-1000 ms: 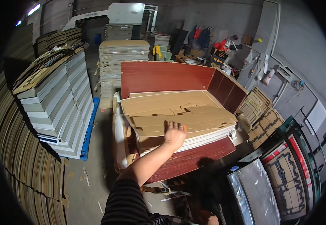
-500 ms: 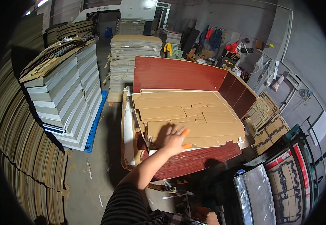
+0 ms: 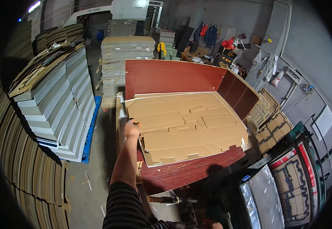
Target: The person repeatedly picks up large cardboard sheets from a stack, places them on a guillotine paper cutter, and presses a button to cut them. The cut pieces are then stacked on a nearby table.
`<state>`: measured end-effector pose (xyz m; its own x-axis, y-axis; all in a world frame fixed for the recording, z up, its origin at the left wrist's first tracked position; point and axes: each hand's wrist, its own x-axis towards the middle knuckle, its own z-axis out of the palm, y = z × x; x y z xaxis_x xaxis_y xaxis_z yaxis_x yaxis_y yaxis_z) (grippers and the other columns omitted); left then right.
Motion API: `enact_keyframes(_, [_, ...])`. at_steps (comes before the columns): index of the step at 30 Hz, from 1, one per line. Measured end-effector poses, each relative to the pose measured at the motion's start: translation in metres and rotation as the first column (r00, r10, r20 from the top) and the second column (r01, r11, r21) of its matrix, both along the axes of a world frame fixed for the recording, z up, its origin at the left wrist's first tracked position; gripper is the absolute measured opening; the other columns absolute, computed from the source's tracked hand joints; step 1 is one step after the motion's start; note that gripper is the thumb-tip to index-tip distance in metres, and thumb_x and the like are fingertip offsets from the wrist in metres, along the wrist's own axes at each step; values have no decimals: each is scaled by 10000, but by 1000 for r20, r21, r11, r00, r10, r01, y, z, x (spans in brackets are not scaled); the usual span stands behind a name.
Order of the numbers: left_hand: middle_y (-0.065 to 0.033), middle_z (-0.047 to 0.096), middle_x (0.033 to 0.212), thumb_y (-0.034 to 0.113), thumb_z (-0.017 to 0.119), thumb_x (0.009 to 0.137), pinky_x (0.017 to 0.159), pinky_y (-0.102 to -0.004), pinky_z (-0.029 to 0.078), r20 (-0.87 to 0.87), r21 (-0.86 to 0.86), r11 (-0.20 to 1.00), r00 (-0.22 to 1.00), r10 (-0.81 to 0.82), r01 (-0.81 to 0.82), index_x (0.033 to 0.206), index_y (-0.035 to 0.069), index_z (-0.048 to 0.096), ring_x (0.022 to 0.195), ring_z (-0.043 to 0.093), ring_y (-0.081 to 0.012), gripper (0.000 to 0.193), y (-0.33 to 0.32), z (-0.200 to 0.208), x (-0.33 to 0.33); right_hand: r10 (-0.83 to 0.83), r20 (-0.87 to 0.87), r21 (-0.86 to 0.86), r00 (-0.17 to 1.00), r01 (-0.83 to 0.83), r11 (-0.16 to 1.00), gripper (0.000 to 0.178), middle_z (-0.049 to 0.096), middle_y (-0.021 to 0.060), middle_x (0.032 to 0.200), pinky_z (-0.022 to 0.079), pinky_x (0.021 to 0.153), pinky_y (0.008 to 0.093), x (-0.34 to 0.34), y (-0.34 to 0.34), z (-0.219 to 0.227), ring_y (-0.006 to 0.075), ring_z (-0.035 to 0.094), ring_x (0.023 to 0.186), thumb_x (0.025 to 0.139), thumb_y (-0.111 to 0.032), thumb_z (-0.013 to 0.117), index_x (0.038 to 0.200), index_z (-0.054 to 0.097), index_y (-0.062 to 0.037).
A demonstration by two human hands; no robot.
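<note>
Your stack of brown die-cut cardboard sheets (image 3: 185,128) lies flat on the red board table, seemingly slightly fanned at its near edge.

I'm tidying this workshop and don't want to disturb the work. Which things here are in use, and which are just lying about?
In use:
left hand, gripping the left edge of the die-cut cardboard sheets
red-brown table with upright side boards, bearing the sheets

Lying about:
white-edged board stack on a blue pallet
cardboard stack behind
hanging clothes
flat printed plate at right

A dark red board table (image 3: 185,173) carries a stack of brown die-cut cardboard sheets (image 3: 185,126), seemingly flat.
</note>
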<state>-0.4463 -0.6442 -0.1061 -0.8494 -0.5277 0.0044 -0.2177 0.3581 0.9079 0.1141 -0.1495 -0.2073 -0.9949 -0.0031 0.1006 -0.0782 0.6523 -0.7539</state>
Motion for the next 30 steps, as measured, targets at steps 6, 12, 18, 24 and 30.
enact_keyframes(6, [-175,679,1042,-42,694,766,778,-311,526,-243,550,832,967,77,72,1253,-77,532,860,665,-203,515,23,35,6,349,-390,368,852,-203,907,171,569,45,668,487,738,496,-8,0,2,294,574,683,736,-158,635,602,556,-88])
enact_keyframes(12, [-173,676,1034,-115,653,771,769,-290,526,-341,653,741,934,105,155,1311,-72,468,876,656,-198,573,23,45,21,185,-166,-137,969,-208,969,233,557,14,689,494,769,498,-12,4,-3,230,570,703,753,-239,704,624,551,-120])
enact_keyframes(18, [-187,675,1057,-82,681,755,732,-279,526,-445,439,872,895,2,216,1305,-79,469,871,662,-192,589,20,61,-6,118,-71,-61,990,-123,991,217,564,41,751,497,785,488,-17,0,4,244,576,744,788,-249,698,724,549,-106])
enact_keyframes(24, [-205,659,1101,-69,672,759,724,-300,529,-404,469,849,914,-37,242,1336,-74,440,909,654,-194,622,39,139,-1,92,-29,-59,995,-94,994,226,571,77,831,501,799,472,-23,-10,8,271,581,799,802,-245,691,841,537,-86])
enact_keyframes(30, [-109,685,1057,-22,680,792,726,-286,518,-451,536,814,891,53,223,1274,-7,550,846,650,-170,499,25,81,-40,47,11,-36,999,-46,998,277,578,112,910,505,813,455,-21,-17,16,298,585,853,816,-242,685,957,525,-66])
